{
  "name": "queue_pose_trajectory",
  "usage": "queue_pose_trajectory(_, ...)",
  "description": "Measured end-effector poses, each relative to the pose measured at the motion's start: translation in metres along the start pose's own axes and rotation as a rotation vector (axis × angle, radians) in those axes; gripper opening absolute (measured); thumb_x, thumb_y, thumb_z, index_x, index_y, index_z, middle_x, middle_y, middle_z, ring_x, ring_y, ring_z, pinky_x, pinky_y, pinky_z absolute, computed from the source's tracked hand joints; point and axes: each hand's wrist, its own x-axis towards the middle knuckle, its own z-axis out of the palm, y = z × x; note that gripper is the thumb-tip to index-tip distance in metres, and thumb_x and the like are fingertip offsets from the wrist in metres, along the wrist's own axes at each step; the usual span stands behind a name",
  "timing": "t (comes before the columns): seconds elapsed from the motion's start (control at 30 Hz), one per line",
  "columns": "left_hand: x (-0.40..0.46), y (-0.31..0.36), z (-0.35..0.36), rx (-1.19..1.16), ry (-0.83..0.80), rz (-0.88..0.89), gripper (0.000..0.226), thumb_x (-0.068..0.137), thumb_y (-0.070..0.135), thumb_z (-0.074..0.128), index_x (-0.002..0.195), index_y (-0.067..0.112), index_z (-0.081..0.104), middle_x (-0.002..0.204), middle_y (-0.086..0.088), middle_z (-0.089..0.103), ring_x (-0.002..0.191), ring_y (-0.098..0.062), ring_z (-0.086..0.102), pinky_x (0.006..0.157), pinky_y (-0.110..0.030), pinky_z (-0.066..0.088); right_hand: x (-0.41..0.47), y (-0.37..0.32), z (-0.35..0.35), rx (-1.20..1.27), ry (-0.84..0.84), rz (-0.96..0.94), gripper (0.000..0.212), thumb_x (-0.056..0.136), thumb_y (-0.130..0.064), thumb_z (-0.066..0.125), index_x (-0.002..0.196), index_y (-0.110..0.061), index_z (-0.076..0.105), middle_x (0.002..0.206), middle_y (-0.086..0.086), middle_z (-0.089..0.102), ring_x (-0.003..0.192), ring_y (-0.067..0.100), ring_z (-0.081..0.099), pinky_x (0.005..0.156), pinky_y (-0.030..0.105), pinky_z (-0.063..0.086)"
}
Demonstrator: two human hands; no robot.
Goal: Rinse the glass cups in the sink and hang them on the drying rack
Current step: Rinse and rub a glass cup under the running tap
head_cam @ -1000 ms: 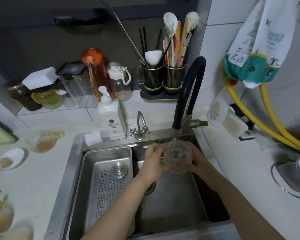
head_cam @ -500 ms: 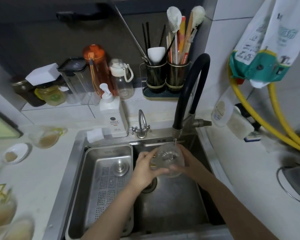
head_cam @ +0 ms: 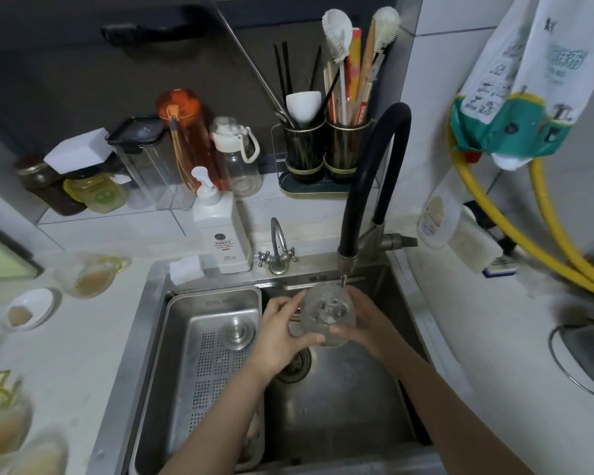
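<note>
Under the black faucet (head_cam: 374, 186), over the sink (head_cam: 340, 406), both hands cupped one glass cup (head_cam: 326, 313). Left hand (head_cam: 278, 334) held a curled grip on its left side; right hand (head_cam: 364, 320) wrapped the right side, fingers around it.

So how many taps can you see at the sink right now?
2. The tall black-hosed faucet stands at the back right of the sink, its spout over the glass cup held in both hands. The small metal tap stands behind the sink's middle, beside the soap bottle.
</note>
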Motion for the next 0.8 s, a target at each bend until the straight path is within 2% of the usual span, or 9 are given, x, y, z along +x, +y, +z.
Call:
queue_pose_trajectory(0.17, 0.012, 0.018, 0.012, -0.021, -0.053, 0.021, 0.089, 0.066, 0.031, 0.085, 0.142, 0.031, 0.039, 0.121, 0.004, 0.038, 0.117, -0.007, 0.041, 0.103, -0.007, 0.026, -0.006, -0.007, -0.019, -0.033, 0.031, -0.006, 0.061, 0.077, -0.02, 0.076, 0.129, -0.031, 0.047, 0.121, -0.014, 0.06, 0.111, 0.0, 0.058, 0.086, 0.018, 0.051)
queue_pose_trajectory(0.3, 0.001, 0.003, 0.013, 0.004, -0.076, 0.018, 0.085, 0.064, 0.037, 0.085, 0.137, 0.034, 0.042, 0.119, 0.003, 0.042, 0.116, -0.008, 0.044, 0.096, 0.002, 0.024, -0.017, -0.007, -0.013, 0.003, -0.02, 0.012, 0.052, 0.08, -0.004, 0.07, 0.124, -0.024, 0.05, 0.112, -0.012, 0.065, 0.104, -0.001, 0.062, 0.084, 0.017, 0.053)
queue_pose_trajectory(0.37, -0.001, -0.001, 0.003, -0.061, -0.102, -0.061, 0.076, 0.066, 0.036, 0.084, 0.131, 0.038, 0.045, 0.121, 0.003, 0.044, 0.112, -0.007, 0.047, 0.095, -0.001, 0.031, -0.01, -0.013, -0.005, 0.037, -0.067, 0.054, 0.044, 0.086, -0.004, 0.065, 0.124, -0.018, 0.05, 0.112, -0.008, 0.064, 0.099, -0.005, 0.063, 0.089, 0.023, 0.054)
queue_pose_trajectory(0.43, 0.003, 0.002, -0.005, -0.166, -0.153, -0.158, 0.063, 0.07, 0.037, 0.082, 0.123, 0.043, 0.049, 0.121, 0.006, 0.049, 0.11, -0.008, 0.052, 0.098, -0.012, 0.039, 0.001, -0.011, -0.003, 0.016, -0.077, 0.091, 0.044, 0.087, -0.027, 0.067, 0.127, -0.028, 0.05, 0.119, -0.011, 0.062, 0.107, 0.0, 0.061, 0.098, 0.033, 0.05)
queue_pose_trajectory(0.47, 0.006, 0.006, -0.007, -0.221, -0.169, -0.199, 0.053, 0.072, 0.036, 0.08, 0.117, 0.043, 0.053, 0.119, 0.01, 0.054, 0.11, -0.007, 0.054, 0.098, -0.016, 0.041, 0.006, -0.01, -0.004, 0.004, -0.043, 0.122, 0.044, 0.085, -0.038, 0.067, 0.126, -0.034, 0.05, 0.121, -0.018, 0.06, 0.11, 0.0, 0.058, 0.099, 0.031, 0.047)
queue_pose_trajectory(0.53, 0.012, 0.018, -0.006, -0.332, -0.194, -0.266, 0.036, 0.076, 0.034, 0.077, 0.109, 0.036, 0.062, 0.11, 0.013, 0.063, 0.104, -0.004, 0.06, 0.088, -0.011, 0.045, 0.011, -0.011, -0.007, 0.004, 0.067, 0.16, 0.035, 0.085, -0.045, 0.063, 0.119, -0.038, 0.053, 0.12, -0.021, 0.057, 0.112, -0.001, 0.054, 0.097, 0.024, 0.042)
queue_pose_trajectory(0.63, 0.022, 0.032, 0.007, -0.406, -0.175, -0.39, 0.052, 0.071, 0.051, 0.074, 0.111, 0.017, 0.066, 0.105, 0.005, 0.069, 0.098, -0.007, 0.063, 0.072, -0.012, 0.045, 0.011, -0.017, -0.011, 0.055, 0.092, 0.166, 0.013, 0.091, -0.039, 0.057, 0.103, -0.042, 0.059, 0.111, -0.014, 0.062, 0.1, -0.004, 0.059, 0.084, 0.018, 0.044)
queue_pose_trajectory(0.73, 0.028, 0.042, 0.018, -0.401, -0.11, -0.529, 0.072, 0.06, 0.073, 0.07, 0.098, 0.012, 0.068, 0.087, -0.001, 0.07, 0.074, -0.013, 0.065, 0.062, -0.024, 0.051, 0.009, -0.006, -0.014, 0.069, 0.088, 0.25, 0.028, 0.089, -0.047, 0.055, 0.116, -0.038, 0.054, 0.117, -0.011, 0.058, 0.1, -0.002, 0.056, 0.082, 0.021, 0.043)
queue_pose_trajectory(0.8, 0.034, 0.045, 0.022, -0.268, -0.086, -0.556, 0.094, 0.046, 0.091, 0.055, 0.095, 0.012, 0.071, 0.088, -0.003, 0.073, 0.078, -0.018, 0.069, 0.076, -0.033, 0.057, 0.007, 0.003, -0.015, 0.005, 0.055, 0.322, 0.042, 0.09, -0.048, 0.053, 0.127, -0.029, 0.051, 0.125, -0.002, 0.054, 0.112, 0.013, 0.054, 0.096, 0.034, 0.044)
